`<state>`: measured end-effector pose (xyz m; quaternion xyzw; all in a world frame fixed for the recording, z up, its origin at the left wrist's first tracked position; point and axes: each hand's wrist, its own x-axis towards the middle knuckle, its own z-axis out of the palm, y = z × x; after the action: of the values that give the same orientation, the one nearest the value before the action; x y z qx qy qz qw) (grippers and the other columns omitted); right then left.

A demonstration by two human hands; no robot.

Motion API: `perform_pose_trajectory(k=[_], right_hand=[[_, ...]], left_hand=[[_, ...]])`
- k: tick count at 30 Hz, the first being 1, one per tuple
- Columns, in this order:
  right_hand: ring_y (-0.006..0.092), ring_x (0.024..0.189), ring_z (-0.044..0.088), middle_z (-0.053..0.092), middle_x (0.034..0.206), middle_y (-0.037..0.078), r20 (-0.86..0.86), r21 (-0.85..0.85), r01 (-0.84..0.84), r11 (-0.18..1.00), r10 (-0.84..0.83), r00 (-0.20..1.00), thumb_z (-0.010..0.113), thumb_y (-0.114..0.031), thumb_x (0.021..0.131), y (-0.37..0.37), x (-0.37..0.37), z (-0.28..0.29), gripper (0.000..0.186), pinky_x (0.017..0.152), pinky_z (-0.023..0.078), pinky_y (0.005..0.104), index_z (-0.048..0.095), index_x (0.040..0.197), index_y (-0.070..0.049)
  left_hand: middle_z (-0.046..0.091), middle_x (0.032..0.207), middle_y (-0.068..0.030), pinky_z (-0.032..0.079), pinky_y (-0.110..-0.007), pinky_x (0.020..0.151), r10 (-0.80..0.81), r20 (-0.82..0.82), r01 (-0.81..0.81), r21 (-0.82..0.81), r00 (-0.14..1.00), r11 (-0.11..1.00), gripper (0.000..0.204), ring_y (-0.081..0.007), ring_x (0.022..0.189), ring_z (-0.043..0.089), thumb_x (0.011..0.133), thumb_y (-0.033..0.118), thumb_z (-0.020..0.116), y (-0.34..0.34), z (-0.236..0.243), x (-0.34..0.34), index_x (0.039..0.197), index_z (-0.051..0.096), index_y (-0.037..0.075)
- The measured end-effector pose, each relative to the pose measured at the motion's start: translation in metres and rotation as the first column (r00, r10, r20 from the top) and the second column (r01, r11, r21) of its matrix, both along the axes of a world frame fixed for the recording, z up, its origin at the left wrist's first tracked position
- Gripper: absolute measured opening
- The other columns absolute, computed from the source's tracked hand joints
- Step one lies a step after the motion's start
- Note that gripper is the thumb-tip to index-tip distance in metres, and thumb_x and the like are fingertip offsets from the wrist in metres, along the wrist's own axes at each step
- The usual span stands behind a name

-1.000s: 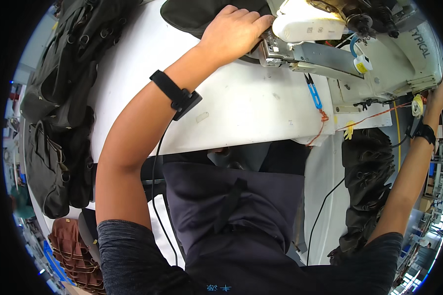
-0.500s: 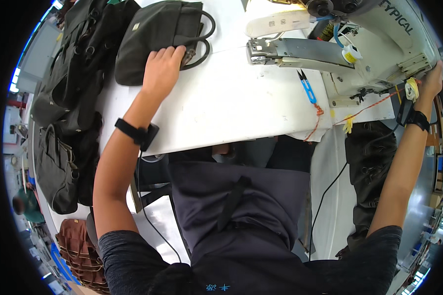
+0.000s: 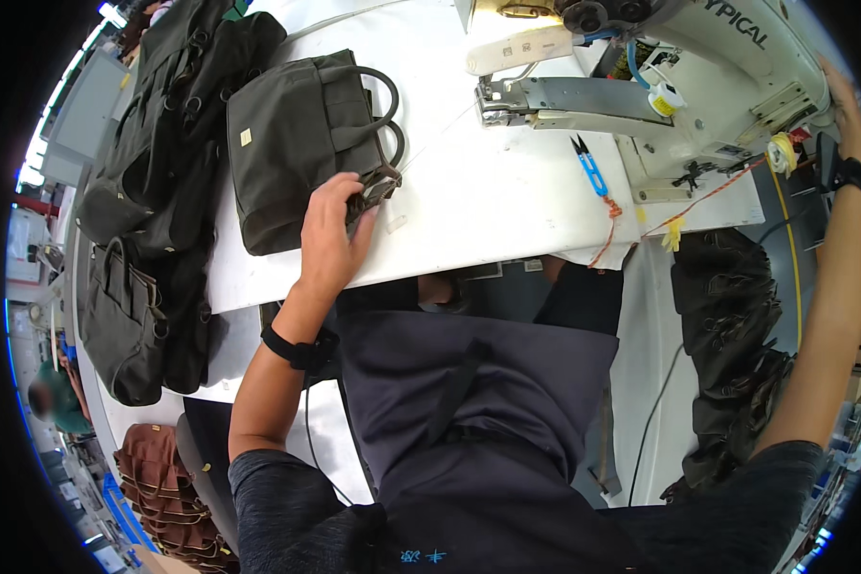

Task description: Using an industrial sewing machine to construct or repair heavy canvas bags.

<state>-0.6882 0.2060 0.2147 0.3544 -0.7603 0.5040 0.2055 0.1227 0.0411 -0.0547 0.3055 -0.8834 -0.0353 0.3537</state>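
A dark olive handbag [image 3: 292,143] with two looped handles and a small pale tag lies on the white table. My left hand [image 3: 333,230] is closed on its near right corner, by a metal-looking fitting, thumb and fingers pinching the fabric. The handles point right, away from my hand. At the far right, my right hand [image 3: 844,110] reaches to the end of a sewing machine [image 3: 727,86], its fingers stretched along the casing and partly hidden. The machine's narrow arm [image 3: 584,100] juts left over the table.
Blue thread snips [image 3: 591,170] on an orange cord lie before the machine. More dark bags [image 3: 148,143] are heaped at the left, with brown bags [image 3: 158,478] below. Dark bag pieces [image 3: 727,306] hang at the right. The table's front edge [image 3: 430,268] crosses above my lap.
The handbag has come nearer to me and turned a little, with my left hand moving along on its corner. My right hand has shifted up and outward at the machine's end.
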Motion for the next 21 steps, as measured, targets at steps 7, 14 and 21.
perform_pose_trajectory(k=[7,14,21], right_hand=[[0.0229,0.131,0.054,0.053,0.148,0.018,0.231,0.018,-0.013,1.0,0.009,0.973,0.084,-0.057,0.08,-0.025,-0.034,0.006,0.102,0.114,0.037,0.0331,0.046,0.152,0.004],[0.0274,0.107,0.067,0.069,0.119,0.014,-0.351,-0.102,0.058,0.993,-0.09,0.932,0.066,-0.034,0.094,0.046,0.169,-0.025,0.046,0.097,0.051,0.0367,0.066,0.124,0.0],[0.0363,0.107,0.067,0.071,0.112,0.017,-0.098,0.586,-0.496,0.641,0.664,0.742,0.071,-0.014,0.093,0.03,0.452,-0.245,0.022,0.094,0.052,0.0404,0.072,0.111,-0.001]], left_hand=[[0.068,0.121,-0.0137,0.051,-0.043,0.096,-0.076,-0.18,0.075,-0.014,0.981,0.997,0.027,-0.0358,0.114,0.063,0.08,0.003,0.082,-0.004,-0.002,0.011,0.103,0.068,0.003],[0.071,0.101,-0.0081,0.054,-0.041,0.089,-0.111,-0.187,0.101,-0.061,0.976,0.993,0.021,-0.0312,0.105,0.064,0.082,0.011,0.082,-0.01,-0.01,0.012,0.099,0.071,0.004],[0.073,0.099,-0.0056,0.054,-0.04,0.089,-0.124,-0.09,0.118,-0.067,0.988,0.991,0.01,-0.0296,0.107,0.065,0.083,0.011,0.081,-0.012,-0.013,0.003,0.088,0.076,0.004]])
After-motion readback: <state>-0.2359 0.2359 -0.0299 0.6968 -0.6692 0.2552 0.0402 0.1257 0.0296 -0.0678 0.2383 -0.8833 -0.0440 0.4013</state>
